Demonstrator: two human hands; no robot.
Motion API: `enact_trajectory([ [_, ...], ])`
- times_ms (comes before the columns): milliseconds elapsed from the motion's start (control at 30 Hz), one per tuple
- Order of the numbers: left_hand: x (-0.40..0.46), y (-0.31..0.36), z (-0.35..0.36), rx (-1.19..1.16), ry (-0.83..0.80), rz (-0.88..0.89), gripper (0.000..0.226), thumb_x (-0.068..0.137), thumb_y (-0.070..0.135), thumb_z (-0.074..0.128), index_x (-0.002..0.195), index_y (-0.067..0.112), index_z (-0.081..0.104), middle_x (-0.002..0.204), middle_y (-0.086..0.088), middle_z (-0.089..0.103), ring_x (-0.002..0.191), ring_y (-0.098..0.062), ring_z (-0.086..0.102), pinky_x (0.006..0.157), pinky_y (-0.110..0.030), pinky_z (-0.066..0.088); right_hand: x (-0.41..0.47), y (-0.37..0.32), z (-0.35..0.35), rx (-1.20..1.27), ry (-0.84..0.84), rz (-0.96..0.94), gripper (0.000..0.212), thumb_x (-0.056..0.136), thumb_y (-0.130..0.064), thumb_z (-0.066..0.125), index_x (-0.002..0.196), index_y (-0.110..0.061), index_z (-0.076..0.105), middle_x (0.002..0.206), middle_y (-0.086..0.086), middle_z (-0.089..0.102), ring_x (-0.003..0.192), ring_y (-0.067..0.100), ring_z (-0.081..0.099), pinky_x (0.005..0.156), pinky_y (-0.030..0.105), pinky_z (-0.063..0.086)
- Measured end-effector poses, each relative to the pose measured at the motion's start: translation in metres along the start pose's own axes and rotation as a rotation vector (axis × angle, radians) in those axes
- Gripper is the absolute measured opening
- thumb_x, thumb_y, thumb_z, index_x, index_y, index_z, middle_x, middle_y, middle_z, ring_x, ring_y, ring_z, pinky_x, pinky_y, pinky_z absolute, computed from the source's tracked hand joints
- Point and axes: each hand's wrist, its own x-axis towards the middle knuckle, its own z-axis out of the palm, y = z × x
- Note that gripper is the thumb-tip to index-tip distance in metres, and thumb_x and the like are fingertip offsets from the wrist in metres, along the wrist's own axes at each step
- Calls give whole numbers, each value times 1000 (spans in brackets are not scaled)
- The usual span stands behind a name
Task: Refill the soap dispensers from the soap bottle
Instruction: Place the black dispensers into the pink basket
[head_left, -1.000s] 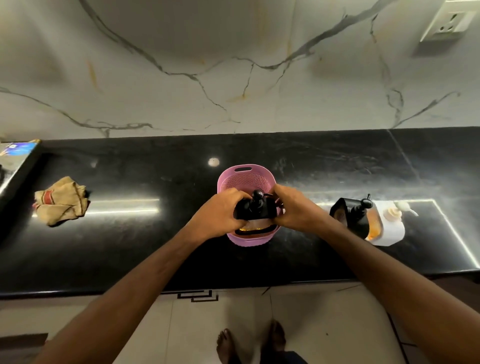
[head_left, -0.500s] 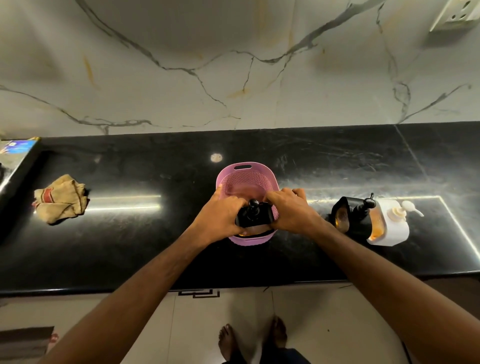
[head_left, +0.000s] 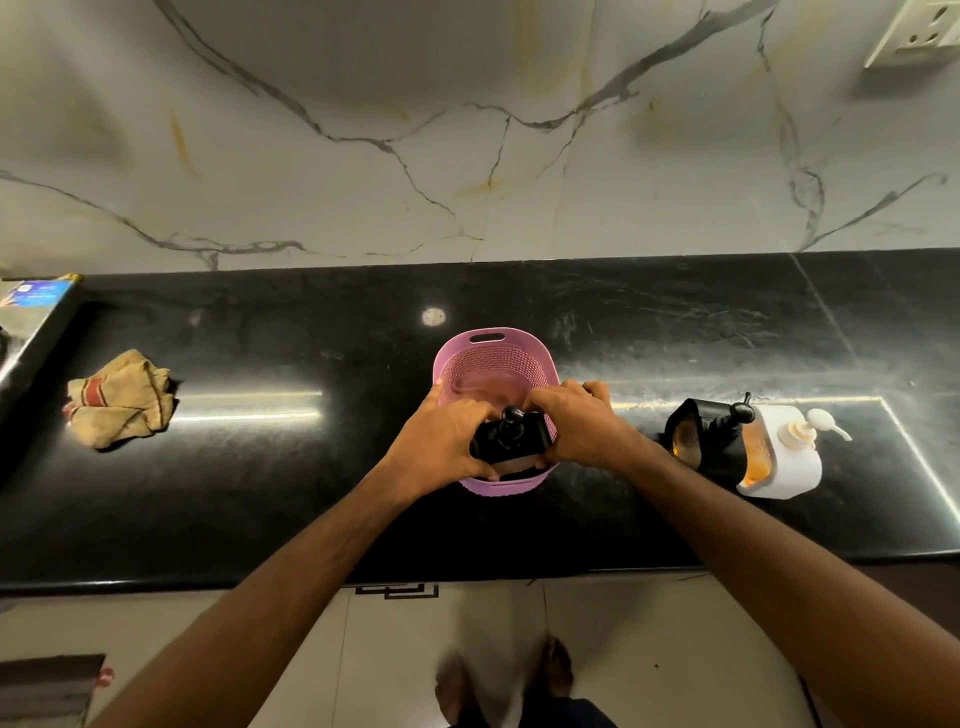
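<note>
Black dispenser (head_left: 511, 441) upright over pink basket (head_left: 493, 353), gripped betw. left hand (head_left: 441, 447) & right hand (head_left: 576, 426); pump up, equidistant.

At frame centre, both hands grip a black pump dispenser (head_left: 511, 439) over a pink basket (head_left: 493, 358) on the black counter (head_left: 311, 493): left hand (head_left: 441, 447) on its left side, right hand (head_left: 576, 423) on its right. At right stand another black dispenser (head_left: 719, 449) and a white one (head_left: 784, 457). A crumpled cloth (head_left: 122, 397) lies at left.

Dispenser (head_left: 511, 441) lower, inside basket (head_left: 493, 358)
</note>
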Motion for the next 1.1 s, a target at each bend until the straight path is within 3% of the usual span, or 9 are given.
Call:
enact_trajectory([
  [200,-1,-4,2,-48,-2,16,66,74,56,79,129,30,54,131,13,62,131,-15,46,123,-42,24,-5,-1,-1,41,1,9,45,80,-34,80,118,-29,57,113,-7,61,115,17,49,103,37,21],
  [333,-1,-7,-1,-43,17,68,70,74,62,75,132,31,51,131,15,61,130,-9,49,124,-41,15,-11,0,-1,70,35,18,50,79,-38,81,122,-32,55,117,-9,62,117,17,49,95,34,20],
  [533,2,8,-21,-86,145,99,54,97,64,43,133,26,55,126,10,64,117,-8,57,126,-44,14,-34,6,-10,167,111,30,57,81,-28,82,129,-32,53,136,-8,56,131,16,42,102,34,19],
  [800,39,55,-37,-53,210,267,60,100,62,25,131,22,56,124,2,63,120,-14,55,125,-43,22,-83,24,-22,149,425,153,49,90,-29,73,134,-28,52,137,-7,52,131,17,45,102,34,27],
  [1000,80,97,-24,-24,128,462,41,103,44,41,129,18,59,122,-3,63,115,-15,59,121,-33,17,-132,44,-16,179,703,313,46,84,-26,79,126,-18,60,123,4,63,114,23,58,99,34,43],
  [1100,107,119,-11,-45,34,553,43,102,46,37,126,18,60,122,-2,62,115,-14,57,122,-42,27,-160,54,-7,258,843,405,43,81,-24,81,118,-18,61,115,1,61,103,20,58,94,38,50],
])
